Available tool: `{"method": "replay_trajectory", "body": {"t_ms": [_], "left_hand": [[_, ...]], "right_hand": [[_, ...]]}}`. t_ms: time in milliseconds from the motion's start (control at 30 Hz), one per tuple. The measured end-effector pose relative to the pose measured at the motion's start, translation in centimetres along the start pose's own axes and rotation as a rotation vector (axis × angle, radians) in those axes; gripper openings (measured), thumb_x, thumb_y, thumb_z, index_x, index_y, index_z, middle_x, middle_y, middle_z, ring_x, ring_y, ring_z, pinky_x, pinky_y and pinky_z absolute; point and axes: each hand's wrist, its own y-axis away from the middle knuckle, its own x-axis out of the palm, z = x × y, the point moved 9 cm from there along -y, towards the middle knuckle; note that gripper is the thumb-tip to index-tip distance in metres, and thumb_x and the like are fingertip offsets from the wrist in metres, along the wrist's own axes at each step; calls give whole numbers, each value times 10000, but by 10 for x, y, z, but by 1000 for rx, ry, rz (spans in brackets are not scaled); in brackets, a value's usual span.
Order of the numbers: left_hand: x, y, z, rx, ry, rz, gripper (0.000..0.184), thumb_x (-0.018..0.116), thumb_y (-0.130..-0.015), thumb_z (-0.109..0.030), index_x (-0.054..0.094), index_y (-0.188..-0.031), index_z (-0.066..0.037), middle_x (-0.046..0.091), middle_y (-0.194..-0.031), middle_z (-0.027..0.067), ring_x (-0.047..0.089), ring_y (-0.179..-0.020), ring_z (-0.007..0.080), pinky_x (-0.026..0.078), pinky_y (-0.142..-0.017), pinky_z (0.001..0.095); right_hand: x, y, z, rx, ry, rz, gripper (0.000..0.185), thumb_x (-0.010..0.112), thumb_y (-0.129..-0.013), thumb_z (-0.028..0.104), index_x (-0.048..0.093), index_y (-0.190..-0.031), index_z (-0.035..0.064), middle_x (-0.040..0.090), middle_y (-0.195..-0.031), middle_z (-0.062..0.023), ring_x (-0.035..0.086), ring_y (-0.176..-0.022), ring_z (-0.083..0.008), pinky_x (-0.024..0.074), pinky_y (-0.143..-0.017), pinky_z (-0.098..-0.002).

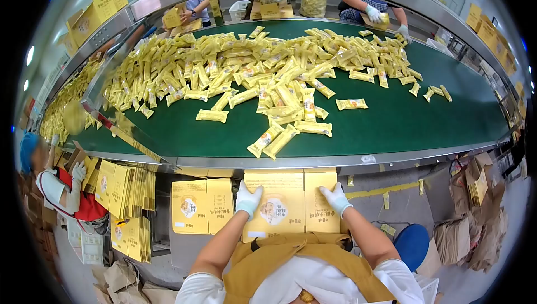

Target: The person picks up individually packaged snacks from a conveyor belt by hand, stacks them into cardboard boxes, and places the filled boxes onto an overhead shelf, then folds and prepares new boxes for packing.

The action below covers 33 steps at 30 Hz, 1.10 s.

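A flat yellow printed carton (pixel 288 209) lies in front of my body, just below the conveyor's near edge. My left hand (pixel 248 199), in a white glove, grips its left edge. On its right edge is my right hand (pixel 337 198), gloved too, with the thumb on the printed face and the other fingers partly hidden. More flat yellow cartons (pixel 196 206) lie to the left of my left hand. Beyond both hands, yellow wrapped packets (pixel 285 97) are heaped on the green conveyor belt (pixel 419 119), the nearest ones by its metal rim.
Several co-workers stand across the belt, their gloved hands (pixel 373 14) among packets and boxes. At the left, a co-worker in a red apron (pixel 92 206) is beside upright carton stacks (pixel 126 189). A blue stool (pixel 412 246) and brown paper bags (pixel 452 241) are at the right.
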Motion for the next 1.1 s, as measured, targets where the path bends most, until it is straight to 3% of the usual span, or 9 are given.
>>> {"method": "replay_trajectory", "body": {"t_ms": [200, 300, 367, 467, 567, 600, 767, 900, 1100], "left_hand": [[-7, -3, 8, 11, 152, -41, 696, 713, -861, -409, 490, -1371, 9, 677, -1214, 250, 658, -1131, 376, 503, -968, 408], [-24, 12, -3, 91, 148, -186, 670, 701, -902, -394, 487, -1396, 5, 644, -1269, 254, 615, -1202, 356, 478, -993, 399], [-27, 13, -2, 184, 477, -118, 565, 647, -953, -328, 506, -1395, -6, 636, -1278, 253, 608, -1205, 350, 480, -991, 410], [-63, 41, -39, 431, 364, -42, 528, 505, -1029, -373, 532, -1374, 25, 626, -1314, 234, 611, -1206, 323, 476, -1003, 413], [-71, 82, -105, 193, 1106, 450, 674, 285, -1067, -498, 569, -1315, 61, 635, -1301, 208, 607, -1194, 299, 425, -1063, 402], [-69, 99, -122, 224, 1143, 609, 734, 234, -1064, -526, 556, -1327, 79, 626, -1322, 209, 575, -1256, 300, 385, -1117, 417], [-43, 181, -187, 885, 508, 1177, 559, 378, -1056, -416, 562, -1372, 7, 443, -1532, 212, 357, -1450, 351, 247, -1191, 442], [-30, 182, -181, 1111, 352, 1100, 527, 305, -1069, -374, 598, -1360, -47, 436, -1514, 255, 399, -1405, 413, 267, -1163, 466], [-37, 182, -183, 1517, 31, 795, 422, 378, -1038, -299, 616, -1325, -102, 504, -1449, 223, 521, -1250, 392, 375, -991, 489]], "right_hand": [[-1, -5, -13, 63, -228, 5, 1069, 738, -842, 474, 173, -1534, -112, 479, -1459, -269, 508, -1325, -324, 426, -1062, -344], [-8, 22, 10, -36, -505, 30, 814, 630, -922, 425, 318, -1501, -55, 514, -1435, -169, 505, -1300, -258, 406, -1073, -354], [-19, 39, 11, -141, -602, -12, 727, 589, -956, 399, 351, -1493, -29, 511, -1433, -140, 499, -1296, -236, 398, -1079, -356], [-51, 76, 48, -367, -688, -20, 676, 540, -996, 383, 348, -1492, -34, 491, -1436, -138, 475, -1308, -236, 369, -1104, -364], [-95, 111, 93, -596, -759, -109, 564, 444, -1043, 414, 427, -1460, 35, 530, -1395, -70, 468, -1304, -182, 336, -1125, -361], [-115, 100, 70, -579, -682, -276, 643, 416, -1038, 476, 396, -1463, -5, 510, -1389, -118, 471, -1301, -238, 345, -1122, -381], [-138, 87, 72, -604, -690, -484, 650, 343, -1083, 440, 296, -1539, -20, 419, -1520, -184, 388, -1415, -276, 273, -1186, -395], [-130, 62, 41, -613, -586, -535, 644, 335, -1089, 418, 296, -1542, -38, 402, -1538, -203, 379, -1423, -290, 275, -1180, -362], [-116, 94, 74, -431, -742, -393, 426, 521, -963, 102, 455, -1362, -31, 573, -1252, -124, 601, -1106, -215, 490, -971, -334]]}}
